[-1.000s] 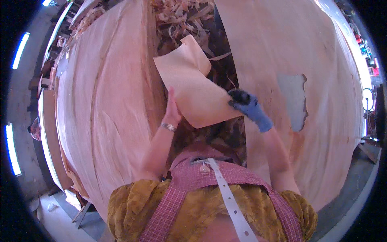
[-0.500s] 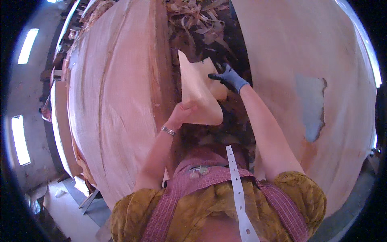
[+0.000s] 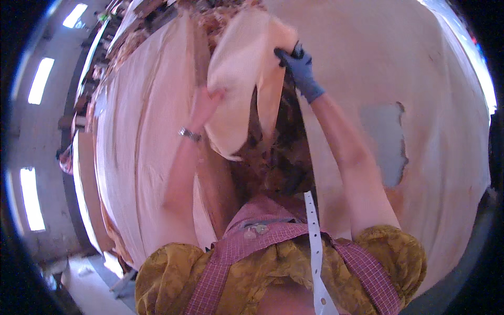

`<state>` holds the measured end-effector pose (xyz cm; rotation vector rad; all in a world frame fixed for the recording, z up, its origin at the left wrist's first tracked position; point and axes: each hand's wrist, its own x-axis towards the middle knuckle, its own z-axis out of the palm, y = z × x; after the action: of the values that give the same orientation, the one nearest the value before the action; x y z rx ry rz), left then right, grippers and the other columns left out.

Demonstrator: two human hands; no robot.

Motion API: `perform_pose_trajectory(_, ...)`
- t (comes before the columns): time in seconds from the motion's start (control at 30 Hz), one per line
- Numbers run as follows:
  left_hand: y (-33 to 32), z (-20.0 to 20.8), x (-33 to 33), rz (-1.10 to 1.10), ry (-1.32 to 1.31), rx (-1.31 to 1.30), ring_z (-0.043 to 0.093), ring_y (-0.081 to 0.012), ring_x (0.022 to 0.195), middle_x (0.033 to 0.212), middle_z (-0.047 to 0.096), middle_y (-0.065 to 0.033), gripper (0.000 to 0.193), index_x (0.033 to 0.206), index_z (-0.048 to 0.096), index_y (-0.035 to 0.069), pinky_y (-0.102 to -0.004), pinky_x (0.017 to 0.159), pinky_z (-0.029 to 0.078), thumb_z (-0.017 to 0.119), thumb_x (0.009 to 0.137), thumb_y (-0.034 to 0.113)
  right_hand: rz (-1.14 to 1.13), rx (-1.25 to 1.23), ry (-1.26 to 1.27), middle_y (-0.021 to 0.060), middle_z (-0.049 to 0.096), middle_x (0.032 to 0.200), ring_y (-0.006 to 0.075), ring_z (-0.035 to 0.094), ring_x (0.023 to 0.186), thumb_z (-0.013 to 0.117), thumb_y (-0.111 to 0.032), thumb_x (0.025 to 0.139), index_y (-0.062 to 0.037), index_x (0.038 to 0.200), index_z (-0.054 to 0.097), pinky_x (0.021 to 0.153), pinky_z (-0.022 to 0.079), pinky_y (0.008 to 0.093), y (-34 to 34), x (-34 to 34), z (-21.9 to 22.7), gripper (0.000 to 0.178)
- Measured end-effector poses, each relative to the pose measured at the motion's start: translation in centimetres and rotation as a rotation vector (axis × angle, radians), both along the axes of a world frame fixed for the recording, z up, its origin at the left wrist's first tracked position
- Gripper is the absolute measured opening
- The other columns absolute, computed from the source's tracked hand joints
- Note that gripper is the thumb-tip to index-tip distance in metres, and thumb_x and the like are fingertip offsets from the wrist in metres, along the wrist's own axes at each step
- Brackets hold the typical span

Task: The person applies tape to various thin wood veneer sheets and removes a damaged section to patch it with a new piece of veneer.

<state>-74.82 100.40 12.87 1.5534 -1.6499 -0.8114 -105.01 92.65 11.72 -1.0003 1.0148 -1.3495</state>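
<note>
One bare left hand [image 3: 206,109]: blurred at the left edge of a pale wood veneer sheet [image 3: 239,58], reddish fingertips against it; whether they close on it, I cannot tell.
Gloved right hand [image 3: 300,69]: blue with black fingertips, clasping the sheet's upper right edge, thumb over the face, the other fingers partly lost from my sight.
Veneer sheet: up over the trough [image 3: 289,152], bent, split from below into two hanging tongues (the right one narrower), the left tongue's rim ragged, the other's tip dissolving in blur.
Trough: dark and brown, its bottom hard to make out.
Left veneer pile [image 3: 147,105]: rippled on top, its layered edge partly covered by the left forearm.
Right veneer surface [image 3: 430,94]: broad, under the right forearm, with a ragged-edged grey patch [image 3: 386,144].
Shavings [image 3: 207,23]: tangled beyond the sheet, which hides some of them.
Wristband [image 3: 190,134]: metallic, on the left wrist; watch or bracelet, I can't say.
Checked apron [image 3: 244,244]: pinkish, crossed by a punched white strap [image 3: 315,252] cut off below.
Far wall: bright windows [image 3: 33,199], and a pinkish smudge [image 3: 66,160] too small to read.
</note>
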Motion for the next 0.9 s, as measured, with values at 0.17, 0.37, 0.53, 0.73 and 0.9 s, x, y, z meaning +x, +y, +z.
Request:
perform_pose_trajectory(0.17, -13.6, 15.6, -10.5, -0.179, -0.326, -0.484, 0.061, -0.0240, 0.063, 0.072, 0.063, -0.0140, 0.037, 0.098, 0.064, -0.003, -0.0387, 0.058, 0.047, 0.068, 0.084, 0.031, -0.302, -0.302, -0.190, 0.0021, 0.064, 0.072, 0.0128, 0.054, 0.056, 0.073, -0.026, 0.085, -0.0077, 0.091, 0.067, 0.050, 0.046, 0.0298, -4.4, -10.9, 11.9, 0.020)
perform_pose_trajectory(0.37, -3.9, 18.9, -28.7, -0.907, -0.045, -0.621, 0.061, -0.0298, 0.092, 0.102, 0.061, -0.0122, 0.050, 0.116, 0.057, 0.003, -0.0419, 0.078, 0.050, 0.067, 0.087, 0.042, -0.566, -0.425, -0.255, 0.0057, 0.055, 0.070, 0.0138, 0.045, 0.051, 0.072, -0.032, 0.085, -0.0121, 0.109, 0.062, 0.042, 0.037, 0.0275, -5.3, -30.8, 22.3, 0.033)
perform_pose_trajectory(0.53, -9.0, 0.7, -35.6, -1.011, 0.917, 0.964, 0.052, -0.0337, 0.119, 0.131, 0.052, -0.0143, 0.070, 0.135, 0.043, 0.007, -0.0530, 0.099, 0.043, 0.057, 0.089, 0.057, -0.723, -0.519, -0.061, 0.0035, 0.058, 0.066, 0.0235, 0.053, 0.052, 0.054, -0.032, 0.096, -0.0148, 0.087, 0.063, 0.053, 0.048, 0.0469, 10.1, -44.4, 22.2, 0.021)
perform_pose_trajectory(0.73, -19.8, 1.9, -44.5, -0.585, 1.624, 1.106, 0.036, -0.0395, 0.136, 0.150, 0.033, -0.0195, 0.067, 0.146, 0.026, 0.016, -0.0600, 0.109, 0.032, 0.051, 0.095, 0.053, -1.132, -0.228, -0.313, 0.0010, 0.049, 0.065, 0.0205, 0.045, 0.053, 0.046, -0.033, 0.098, -0.0166, 0.084, 0.056, 0.053, 0.043, 0.0430, 31.9, -41.5, 13.5, 0.024)
perform_pose_trajectory(0.9, -22.4, 3.6, -52.3, -0.756, 1.257, 0.864, 0.049, -0.0337, 0.126, 0.136, 0.052, -0.0133, 0.049, 0.135, 0.038, 0.018, -0.0568, 0.103, 0.039, 0.057, 0.095, 0.041, -1.645, 0.251, -0.537, -0.0017, 0.040, 0.055, 0.0165, 0.038, 0.044, 0.049, -0.043, 0.096, -0.0189, 0.075, 0.052, 0.043, 0.033, 0.0359, 38.6, -33.3, 1.9, 0.033)
